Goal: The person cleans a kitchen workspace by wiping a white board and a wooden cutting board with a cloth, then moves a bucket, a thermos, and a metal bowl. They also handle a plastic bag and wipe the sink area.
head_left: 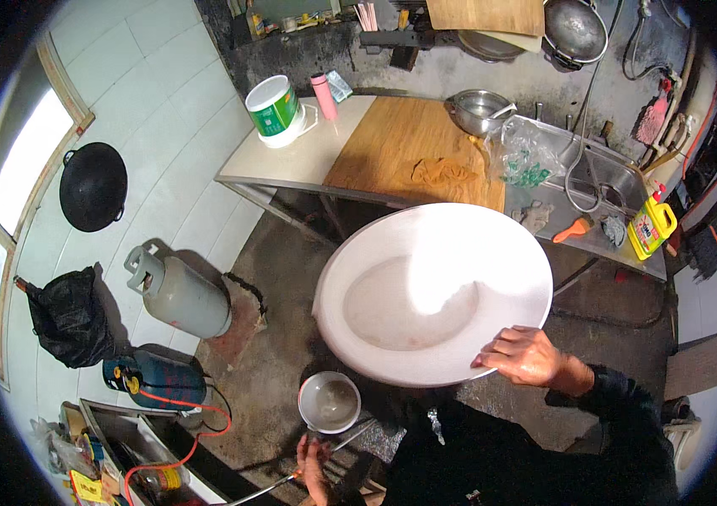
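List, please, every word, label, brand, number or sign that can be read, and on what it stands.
I copy no wording, only tell where it stands.
Yellow bottle: large lettering on its label, not copied.
Bucket: green label, small print too blurred to read.
Yellow card: print too small to read.
Tub and bowl: no print seen.

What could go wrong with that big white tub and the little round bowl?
The big white tub might slip or tip, because only the right hand grips its rim. Then it could knock the little round bowl, which is close to the left hand.
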Available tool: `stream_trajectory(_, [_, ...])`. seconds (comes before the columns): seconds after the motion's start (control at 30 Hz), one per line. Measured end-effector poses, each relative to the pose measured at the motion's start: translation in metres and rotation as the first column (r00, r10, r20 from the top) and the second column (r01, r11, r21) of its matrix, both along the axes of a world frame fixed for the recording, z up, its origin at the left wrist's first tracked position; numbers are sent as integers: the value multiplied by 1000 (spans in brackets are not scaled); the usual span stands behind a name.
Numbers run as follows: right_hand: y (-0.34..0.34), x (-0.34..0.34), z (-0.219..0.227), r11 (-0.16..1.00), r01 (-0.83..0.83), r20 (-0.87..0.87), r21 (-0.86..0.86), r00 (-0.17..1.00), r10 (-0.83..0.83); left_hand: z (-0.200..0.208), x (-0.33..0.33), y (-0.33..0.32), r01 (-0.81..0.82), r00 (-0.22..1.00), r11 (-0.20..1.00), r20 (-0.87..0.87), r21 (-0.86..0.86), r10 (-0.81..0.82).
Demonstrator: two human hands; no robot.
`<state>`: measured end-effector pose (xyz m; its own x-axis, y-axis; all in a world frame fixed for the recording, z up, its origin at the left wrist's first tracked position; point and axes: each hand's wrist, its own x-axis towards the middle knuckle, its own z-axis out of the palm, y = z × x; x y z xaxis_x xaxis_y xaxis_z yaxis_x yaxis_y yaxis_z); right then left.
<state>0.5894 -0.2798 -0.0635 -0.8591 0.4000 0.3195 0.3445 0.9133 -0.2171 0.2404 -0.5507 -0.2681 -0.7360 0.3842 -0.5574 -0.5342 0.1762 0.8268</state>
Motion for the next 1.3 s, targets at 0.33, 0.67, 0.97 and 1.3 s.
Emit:
stream_trajectory(0.33, [89,-5,12,936,-209,53,285,978,202,-18,-2,52,27,999,996,-49,81,-24])
stream_trajectory(0.67, [150,7,23,941,85,-247,-327,953,-173,-42,-23,92,46,996,999,78,18,-47])
stream_trajectory(0.97, [161,1,46,529,93,-455,-843,399,-796,-33,-81,162,205,977,977,48,51,-208])
stream_trajectory(1.3, [227,-169,26,527,-132,-539,-839,81,-838,-55,-269,247,498,867,865,-6,53,-499])
